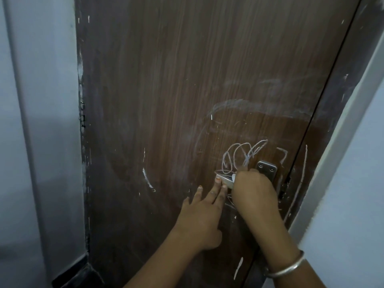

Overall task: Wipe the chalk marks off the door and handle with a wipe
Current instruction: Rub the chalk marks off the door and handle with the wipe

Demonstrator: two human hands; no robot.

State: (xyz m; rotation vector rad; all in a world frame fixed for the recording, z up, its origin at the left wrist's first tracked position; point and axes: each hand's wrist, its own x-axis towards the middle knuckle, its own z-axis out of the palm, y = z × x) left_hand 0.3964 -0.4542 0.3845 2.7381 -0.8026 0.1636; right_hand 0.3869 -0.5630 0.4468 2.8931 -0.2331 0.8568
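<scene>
- Far left: pale grey wall, bordering the brown wood-grain door.
- On the door's left part: a short white chalk stroke, well apart from both hands.
- Left hand: spread flat against the door, fingers straight and slightly apart, two fingertips touching the free end of the metal handle; nothing held.
- Low down, between the two forearms: another chalk streak.
- Just beside those fingertips: a small white scrap, probably the wipe, peeping out from under the right hand.
- Right hand: fingers curled tight over the handle, clamping the wipe against it; most of the lever hidden beneath.
- Above both hands: looping chalk scribble, with smeared, hazy arcs higher up.
- Right of the knuckles: steel handle plate with two screws, partly covered by the hand.
- On the right wrist: a silver bangle.
- Far right: dark door frame carrying a long chalk line.
</scene>
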